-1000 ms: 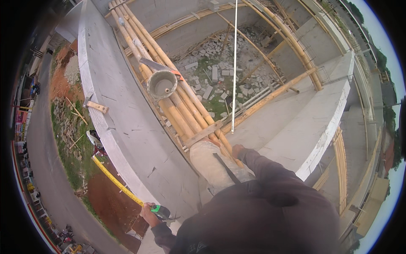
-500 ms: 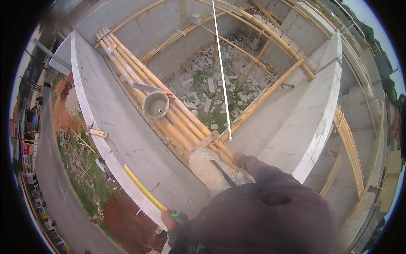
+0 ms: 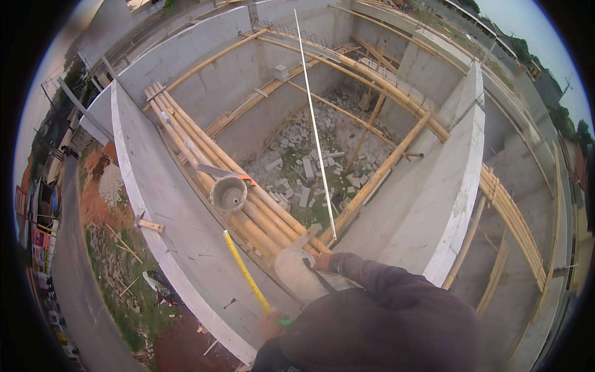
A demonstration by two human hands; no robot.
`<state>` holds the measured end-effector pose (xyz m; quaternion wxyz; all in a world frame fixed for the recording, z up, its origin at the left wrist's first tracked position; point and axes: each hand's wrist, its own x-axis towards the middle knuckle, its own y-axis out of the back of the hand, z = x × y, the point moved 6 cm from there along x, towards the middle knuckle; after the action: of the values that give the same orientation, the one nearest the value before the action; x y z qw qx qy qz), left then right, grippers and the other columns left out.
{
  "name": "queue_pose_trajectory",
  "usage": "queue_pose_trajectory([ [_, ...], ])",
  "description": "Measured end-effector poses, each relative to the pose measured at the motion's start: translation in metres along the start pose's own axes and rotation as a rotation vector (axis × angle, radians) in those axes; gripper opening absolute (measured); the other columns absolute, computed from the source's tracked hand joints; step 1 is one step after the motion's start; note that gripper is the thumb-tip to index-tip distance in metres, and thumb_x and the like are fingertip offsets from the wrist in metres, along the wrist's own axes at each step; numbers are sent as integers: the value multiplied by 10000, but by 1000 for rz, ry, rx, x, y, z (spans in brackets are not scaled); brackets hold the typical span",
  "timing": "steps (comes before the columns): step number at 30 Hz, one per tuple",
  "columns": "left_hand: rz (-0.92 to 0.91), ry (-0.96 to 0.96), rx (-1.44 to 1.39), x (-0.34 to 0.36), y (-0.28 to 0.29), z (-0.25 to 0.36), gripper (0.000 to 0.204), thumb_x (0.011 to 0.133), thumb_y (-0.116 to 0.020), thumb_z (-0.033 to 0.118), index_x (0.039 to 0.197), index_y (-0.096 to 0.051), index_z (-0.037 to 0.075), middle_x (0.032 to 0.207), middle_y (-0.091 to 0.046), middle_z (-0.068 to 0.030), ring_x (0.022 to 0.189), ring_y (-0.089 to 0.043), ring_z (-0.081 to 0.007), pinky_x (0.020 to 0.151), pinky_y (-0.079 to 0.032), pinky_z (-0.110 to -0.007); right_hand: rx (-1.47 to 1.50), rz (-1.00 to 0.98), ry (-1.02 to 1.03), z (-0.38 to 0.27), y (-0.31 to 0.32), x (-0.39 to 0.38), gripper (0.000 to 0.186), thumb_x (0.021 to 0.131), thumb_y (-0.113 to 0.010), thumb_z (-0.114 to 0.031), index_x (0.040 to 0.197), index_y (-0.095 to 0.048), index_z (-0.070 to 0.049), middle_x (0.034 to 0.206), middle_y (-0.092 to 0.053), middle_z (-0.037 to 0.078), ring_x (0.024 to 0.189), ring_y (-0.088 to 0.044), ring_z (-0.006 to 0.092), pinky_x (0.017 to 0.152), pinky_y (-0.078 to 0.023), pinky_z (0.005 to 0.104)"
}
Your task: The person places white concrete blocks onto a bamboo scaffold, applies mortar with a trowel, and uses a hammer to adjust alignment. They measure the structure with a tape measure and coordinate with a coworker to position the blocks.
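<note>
My left hand (image 3: 270, 325) is closed around a tape measure, blurred by motion, with a bit of its green case showing. The yellow blade (image 3: 246, 270) sticks out from it, up and away over the grey wall ledge. My right hand (image 3: 321, 262) is closed at the upper edge of a whitish bag (image 3: 294, 270) with a dark strap, which hangs in front of me. Just beyond the bag lie several bamboo poles (image 3: 260, 211). On them rest a grey bucket (image 3: 229, 194) and a handsaw (image 3: 214, 170) with an orange handle, partly behind the bucket.
A hammer (image 3: 149, 224) lies on the left wall's white top edge (image 3: 132, 180). A long white strip (image 3: 315, 124) runs across the pit, where broken blocks (image 3: 308, 168) lie far below. Bamboo poles brace the walls. A road (image 3: 80, 279) lies below on the left.
My right hand has moved left and nearer, from the poles to the bag. My left hand has swung right with the tape measure, bringing its blade off the wall edge. The view has shifted.
</note>
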<state>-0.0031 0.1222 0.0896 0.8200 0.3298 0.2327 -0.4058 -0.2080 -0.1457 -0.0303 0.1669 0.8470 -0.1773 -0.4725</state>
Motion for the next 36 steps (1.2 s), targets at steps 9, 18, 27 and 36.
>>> queue_pose_trajectory([
  [9,-209,-175,-98,-14,-36,33,290,928,-622,294,898,-629,5,733,-651,-60,653,-599,-125,602,-458,-290,1322,60,347,-149,61,-60,781,940,-530,-600,1475,-312,-73,1188,-620,146,1072,-585,255,912,-473,429],
  [18,-161,-264,73,-43,-38,64,448,872,-673,439,1007,-627,14,811,-657,-113,778,-640,-221,726,-492,-366,1148,206,556,-206,102,-89,258,983,-573,-200,1055,-618,44,961,-650,95,887,-641,185,842,-514,329],
  [27,-185,-47,-239,-59,-50,27,524,833,-736,461,1091,-635,16,897,-643,-69,852,-606,-155,771,-467,-307,1037,157,567,-213,86,-92,184,958,-601,-127,1007,-634,47,870,-637,53,805,-628,140,770,-516,284],
  [36,249,-242,-309,-21,-13,6,435,920,-654,438,1007,-578,19,880,-621,-143,820,-598,-214,731,-456,-364,-2,-144,597,-196,7,-98,319,873,-689,-259,1007,-729,28,790,-705,94,715,-634,148,685,-501,320],
])
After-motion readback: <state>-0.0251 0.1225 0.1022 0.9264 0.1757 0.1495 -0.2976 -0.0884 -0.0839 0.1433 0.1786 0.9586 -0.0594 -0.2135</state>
